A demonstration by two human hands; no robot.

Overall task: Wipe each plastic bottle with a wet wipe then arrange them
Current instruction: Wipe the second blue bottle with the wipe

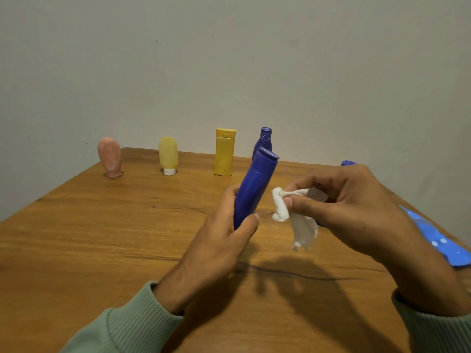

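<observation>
The left hand (221, 240) grips the blue bottle (254, 189); the right hand (351, 210) pinches the wet wipe (293, 215). Along the far edge of the bench (76, 225) stand four bottles (224, 154), likely already wiped.

Dim, warm light; soft shadows beneath hands (267, 225); wide-angle bowing at edges.

Open tabletop (102, 238) spreads across the left and near sides. Along the far edge, by the wall (229, 59), stand a pink bottle (109, 157), pale bottle (168, 154), yellow bottle (224, 151) and blue bottle (265, 137), with passable gaps between them. A blue pack (438, 238) lies along the right edge.
</observation>
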